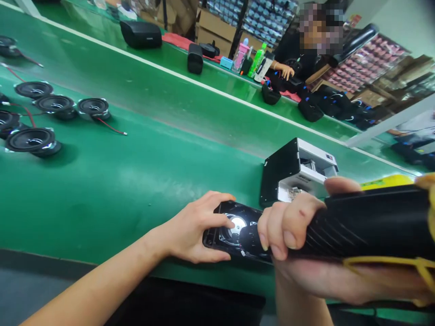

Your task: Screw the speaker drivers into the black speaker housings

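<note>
Gripping a black electric screwdriver [370, 222] with the right hand [292, 231] wrapped fully round its barrel, held the tip in the open speaker housing [234, 226] at the near edge of the green desk [118, 190]. Clasped that housing's end with the left hand [199, 228], half open, fingers on top, thumb along the near side. Just behind stood a black-and-white box [295, 170]; farther left lay loose speaker drivers [32, 140]; across the belt rested a co-worker's hand [284, 70].
</note>
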Demonstrator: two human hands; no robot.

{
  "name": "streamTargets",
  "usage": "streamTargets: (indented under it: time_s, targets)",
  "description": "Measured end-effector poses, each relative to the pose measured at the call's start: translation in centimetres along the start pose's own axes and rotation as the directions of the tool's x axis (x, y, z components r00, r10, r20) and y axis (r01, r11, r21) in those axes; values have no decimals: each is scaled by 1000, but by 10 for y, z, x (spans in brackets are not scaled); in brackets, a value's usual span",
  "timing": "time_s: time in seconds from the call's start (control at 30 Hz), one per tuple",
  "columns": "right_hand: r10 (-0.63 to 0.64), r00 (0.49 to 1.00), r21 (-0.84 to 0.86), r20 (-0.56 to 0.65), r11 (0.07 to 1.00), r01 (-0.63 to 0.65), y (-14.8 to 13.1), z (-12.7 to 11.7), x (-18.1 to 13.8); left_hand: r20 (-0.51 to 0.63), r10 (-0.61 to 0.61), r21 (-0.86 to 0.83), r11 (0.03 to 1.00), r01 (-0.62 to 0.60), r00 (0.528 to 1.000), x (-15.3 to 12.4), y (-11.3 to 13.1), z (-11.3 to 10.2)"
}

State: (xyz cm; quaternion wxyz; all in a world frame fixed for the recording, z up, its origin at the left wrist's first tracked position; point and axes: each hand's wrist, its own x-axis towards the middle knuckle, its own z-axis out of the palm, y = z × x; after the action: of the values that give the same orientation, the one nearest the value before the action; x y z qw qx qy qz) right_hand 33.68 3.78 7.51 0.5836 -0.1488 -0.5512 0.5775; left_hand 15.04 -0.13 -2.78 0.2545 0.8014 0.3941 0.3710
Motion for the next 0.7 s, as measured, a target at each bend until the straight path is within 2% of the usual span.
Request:
streamTargets:
  time_s: [0.23,0.4,0.57,0.7]
  targets:
    - [33,999,-65,-36,997,-35,16,-4,-8,-11,9,11,1000,-9,1000,0,-2,1]
    - [16,1000,-66,-24,998,-17,20,-8,-9,-19,22,11,1000,-21,1000,1,-1,2]
    - [76,997,-42,-25,996,-77,23,-10,-8,-37,33,11,999,-32,999,2,-3,3]
    - [69,996,-42,-54,997,-72,22,-9,-8,-24,28,10,1000,-28,999,1,-3,2]
